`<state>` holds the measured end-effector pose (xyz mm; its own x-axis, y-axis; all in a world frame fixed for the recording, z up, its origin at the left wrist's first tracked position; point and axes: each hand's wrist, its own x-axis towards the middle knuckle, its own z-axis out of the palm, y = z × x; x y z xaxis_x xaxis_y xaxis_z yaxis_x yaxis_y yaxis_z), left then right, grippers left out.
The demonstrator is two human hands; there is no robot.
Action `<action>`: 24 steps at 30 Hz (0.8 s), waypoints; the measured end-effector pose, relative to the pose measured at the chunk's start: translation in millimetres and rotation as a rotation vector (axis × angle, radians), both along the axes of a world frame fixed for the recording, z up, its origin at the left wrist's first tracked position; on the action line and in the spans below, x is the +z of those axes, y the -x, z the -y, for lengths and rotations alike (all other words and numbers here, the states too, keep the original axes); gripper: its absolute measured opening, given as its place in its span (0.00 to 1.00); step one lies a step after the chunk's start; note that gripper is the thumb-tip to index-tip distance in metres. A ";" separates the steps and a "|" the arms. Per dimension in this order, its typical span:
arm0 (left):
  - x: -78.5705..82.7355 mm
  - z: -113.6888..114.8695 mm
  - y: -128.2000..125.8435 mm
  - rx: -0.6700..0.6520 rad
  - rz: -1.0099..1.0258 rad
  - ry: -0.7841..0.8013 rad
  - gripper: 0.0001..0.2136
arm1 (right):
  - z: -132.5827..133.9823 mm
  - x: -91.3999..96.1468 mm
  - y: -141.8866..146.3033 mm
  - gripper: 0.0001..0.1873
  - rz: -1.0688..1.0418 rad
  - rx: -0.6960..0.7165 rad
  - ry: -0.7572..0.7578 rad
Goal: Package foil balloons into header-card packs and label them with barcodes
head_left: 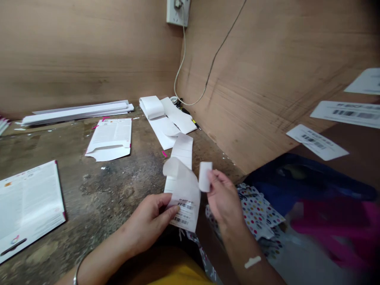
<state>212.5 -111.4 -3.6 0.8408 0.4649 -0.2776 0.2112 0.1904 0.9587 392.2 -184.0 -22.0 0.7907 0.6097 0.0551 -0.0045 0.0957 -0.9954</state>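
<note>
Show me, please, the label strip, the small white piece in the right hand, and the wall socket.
Label strip (pixel 185 188): head view, its unprinted middle.
Small white piece (pixel 204 177): head view, its blank face.
Wall socket (pixel 174 16): head view, its faceplate.

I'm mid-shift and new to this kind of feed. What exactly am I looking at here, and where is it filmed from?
No machine here: these are a person's two bare hands. There is one picture, from a camera worn on the head, looking forward and down, so the forearms come in from the bottom edge.

The left hand grips a strip of white paper with barcodes near its lower end. The right hand pinches a small white piece; any print on it is not visible.

On the worn desk lie two white packets, a stack of flat white pieces at the back, and folded white paper near the corner. Barcode labels show at the far right.
</note>
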 end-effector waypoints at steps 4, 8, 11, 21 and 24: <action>-8.9 -6.0 2.5 0.182 -0.030 0.087 0.15 | 33.5 11.2 -71.4 0.13 0.315 -0.410 -0.042; -16.9 -11.7 -0.2 0.293 -0.032 0.131 0.19 | 76.2 8.0 -126.8 0.09 1.182 -0.433 0.329; -16.6 -10.0 -2.5 0.253 -0.039 0.154 0.21 | 84.8 -8.2 -141.3 0.10 1.333 -0.251 0.449; -17.7 -8.1 -2.0 0.244 -0.035 0.220 0.20 | 81.3 -21.6 -125.3 0.12 1.396 -0.045 0.628; -18.4 -7.2 -2.3 0.242 -0.035 0.225 0.19 | 78.2 -17.1 -122.0 0.13 1.370 0.039 0.661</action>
